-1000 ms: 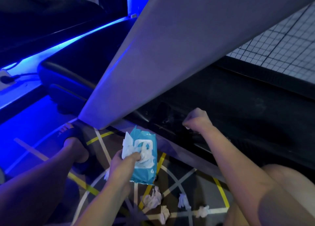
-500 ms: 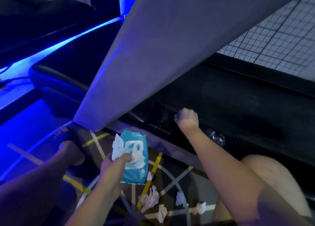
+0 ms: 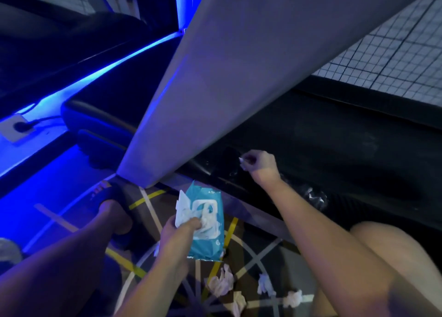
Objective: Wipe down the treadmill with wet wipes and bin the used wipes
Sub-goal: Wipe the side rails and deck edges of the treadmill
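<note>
Teal-blue wipe pack (image 3: pixel 207 230) w/ white label; grey upright (image 3: pixel 239 77); black deck (image 3: pixel 334 149); yellow/white floor lines (image 3: pixel 229 233).

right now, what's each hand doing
Left hand: holding the blue wipes pack.
Right hand: curled on what looks like a white wipe, against the treadmill.

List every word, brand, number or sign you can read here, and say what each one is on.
No text here can be read.
On the wipes pack held by the left hand: print on the white label, too blurred to read.
On the sandal: pale marks on the strap, too blurred to read.
On the floor: only yellow and grey lines, no letters.
</note>
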The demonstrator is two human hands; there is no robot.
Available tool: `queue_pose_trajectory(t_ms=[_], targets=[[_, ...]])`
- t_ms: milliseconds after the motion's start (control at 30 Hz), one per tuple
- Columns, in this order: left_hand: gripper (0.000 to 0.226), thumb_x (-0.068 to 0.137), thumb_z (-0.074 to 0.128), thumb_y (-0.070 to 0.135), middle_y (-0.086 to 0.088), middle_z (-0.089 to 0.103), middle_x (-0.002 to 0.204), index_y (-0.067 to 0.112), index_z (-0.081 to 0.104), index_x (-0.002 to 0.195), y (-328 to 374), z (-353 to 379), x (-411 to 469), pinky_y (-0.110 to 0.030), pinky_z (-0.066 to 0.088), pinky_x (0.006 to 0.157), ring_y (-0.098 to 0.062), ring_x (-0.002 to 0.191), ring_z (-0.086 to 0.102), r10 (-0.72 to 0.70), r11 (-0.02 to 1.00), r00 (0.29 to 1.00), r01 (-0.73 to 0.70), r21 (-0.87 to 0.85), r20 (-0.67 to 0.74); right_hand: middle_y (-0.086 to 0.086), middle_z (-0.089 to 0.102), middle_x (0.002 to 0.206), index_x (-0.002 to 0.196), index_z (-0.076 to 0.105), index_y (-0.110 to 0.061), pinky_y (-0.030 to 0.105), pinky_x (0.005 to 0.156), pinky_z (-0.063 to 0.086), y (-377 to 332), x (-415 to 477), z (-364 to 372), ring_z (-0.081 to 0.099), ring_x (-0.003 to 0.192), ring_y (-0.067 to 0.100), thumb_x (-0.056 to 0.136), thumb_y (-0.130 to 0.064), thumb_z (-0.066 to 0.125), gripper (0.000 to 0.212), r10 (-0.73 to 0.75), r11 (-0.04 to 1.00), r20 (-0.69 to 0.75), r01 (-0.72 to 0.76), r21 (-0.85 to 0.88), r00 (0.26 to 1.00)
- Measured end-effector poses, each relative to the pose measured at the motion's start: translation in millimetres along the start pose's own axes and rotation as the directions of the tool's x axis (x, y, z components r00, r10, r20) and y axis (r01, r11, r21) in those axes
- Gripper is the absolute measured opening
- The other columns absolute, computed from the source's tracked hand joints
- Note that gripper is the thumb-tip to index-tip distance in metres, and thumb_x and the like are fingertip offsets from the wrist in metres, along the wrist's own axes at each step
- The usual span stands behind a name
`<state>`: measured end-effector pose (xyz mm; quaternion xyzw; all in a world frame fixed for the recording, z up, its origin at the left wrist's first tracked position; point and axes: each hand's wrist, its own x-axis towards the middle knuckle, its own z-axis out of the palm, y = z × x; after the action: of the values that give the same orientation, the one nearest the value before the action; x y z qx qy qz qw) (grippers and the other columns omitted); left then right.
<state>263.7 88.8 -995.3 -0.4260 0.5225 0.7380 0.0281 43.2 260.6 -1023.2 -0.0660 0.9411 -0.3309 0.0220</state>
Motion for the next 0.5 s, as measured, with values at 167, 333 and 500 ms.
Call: queue_pose_trajectory(t_ms=[167,333,500], targets=[[0.031,0.094,0.064,-0.005,-0.018,0.078,0.102,0.007,0.066,0.123,0,-4,6,-0.036,0.059,0.063,-0.037,0.086,0.075,0.007,1.000,1.000,-0.008,-0.008,-0.021,0.016,0.065,0.110,0.110,0.075,-0.007,0.034,0.089,0.047,5,16,33,0.060,0.105,0.034,0.093,-0.004,0.058,0.024,-0.105,0.967,-0.001,0.102,-0.233,0.994],[0.035,0.094,0.067,-0.002,-0.015,0.077,0.105,0.010,0.064,0.127,0,-1,9,-0.037,0.057,0.067,-0.036,0.089,0.075,0.013,1.000,1.000,-0.013,-0.014,-0.020,0.019,0.066,0.104,0.106,0.077,-0.004,0.037,0.080,0.049,39,26,13,0.063,0.098,0.040,0.089,0.001,0.057,0.027,0.021,0.939,-0.180,-0.081,-0.336,0.983],[0.032,0.094,0.066,-0.004,-0.016,0.076,0.105,0.011,0.064,0.123,1,20,4,-0.034,0.056,0.063,-0.033,0.085,0.074,0.046,0.998,0.999,-0.046,-0.044,0.012,0.017,0.059,0.118,0.114,0.070,-0.008,0.039,0.089,0.048,53,14,-12,0.059,0.108,0.038,0.096,-0.014,0.058,0.023,0.163,0.885,-0.085,-0.184,-0.429,0.983]])
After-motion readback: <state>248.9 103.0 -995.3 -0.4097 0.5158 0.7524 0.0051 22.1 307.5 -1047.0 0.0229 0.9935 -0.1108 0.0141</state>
